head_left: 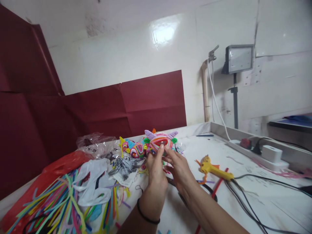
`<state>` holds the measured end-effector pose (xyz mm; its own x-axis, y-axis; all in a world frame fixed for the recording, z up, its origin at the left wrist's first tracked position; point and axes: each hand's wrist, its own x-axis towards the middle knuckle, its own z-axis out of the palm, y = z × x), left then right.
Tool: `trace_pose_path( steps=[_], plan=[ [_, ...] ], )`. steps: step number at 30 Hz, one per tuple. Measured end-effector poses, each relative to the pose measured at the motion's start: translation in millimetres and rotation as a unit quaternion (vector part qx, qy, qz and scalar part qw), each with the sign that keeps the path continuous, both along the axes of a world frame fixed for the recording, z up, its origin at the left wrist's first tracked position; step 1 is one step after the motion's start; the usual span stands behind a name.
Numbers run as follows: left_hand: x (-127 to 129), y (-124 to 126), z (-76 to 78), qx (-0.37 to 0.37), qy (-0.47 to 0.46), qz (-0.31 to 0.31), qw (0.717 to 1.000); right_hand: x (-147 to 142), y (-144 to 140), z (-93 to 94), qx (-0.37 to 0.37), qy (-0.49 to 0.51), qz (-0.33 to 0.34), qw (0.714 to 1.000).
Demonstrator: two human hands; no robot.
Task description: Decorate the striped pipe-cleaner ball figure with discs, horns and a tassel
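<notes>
Both hands, left & right, pinch pipe-cleaner toy just above fingertips.

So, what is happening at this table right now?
A person holds a colourful pipe-cleaner figure up over the white table with both hands. The left hand pinches its lower edge, and the right hand touches it from the side. A similar figure lies just behind, loose pipe cleaners are piled at the left, and a yellow glue gun lies at the right.
</notes>
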<state>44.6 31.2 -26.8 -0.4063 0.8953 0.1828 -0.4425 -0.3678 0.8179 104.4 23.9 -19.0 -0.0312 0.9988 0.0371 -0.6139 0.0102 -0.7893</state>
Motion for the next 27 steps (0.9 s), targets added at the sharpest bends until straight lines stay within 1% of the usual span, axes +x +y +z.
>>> trace_pose_path(
  steps=[3,8,17,22,27],
  plan=[
    [1.1,1.6,-3.1,0.011,0.015,0.0,1.0,0.1,0.6,-0.3,-0.003,0.019,0.014,1.0],
    [4.5,1.8,-5.5,0.018,0.026,0.0,1.0,0.8,0.3,0.3,-0.007,0.055,0.008,0.998],
    [7.0,1.3,-7.6,0.014,0.007,-0.008,1.0,-0.8,7.9,-7.0,-0.011,0.119,0.016,0.993],
    [6.6,1.7,-7.9,0.005,0.003,-0.01,1.0,-0.7,7.2,-2.8,-0.01,0.132,0.002,0.991],
    [8.0,-2.3,-3.8,0.011,0.013,-0.022,1.0,2.1,8.6,2.6,-0.023,0.15,-0.006,0.988]
  ],
)
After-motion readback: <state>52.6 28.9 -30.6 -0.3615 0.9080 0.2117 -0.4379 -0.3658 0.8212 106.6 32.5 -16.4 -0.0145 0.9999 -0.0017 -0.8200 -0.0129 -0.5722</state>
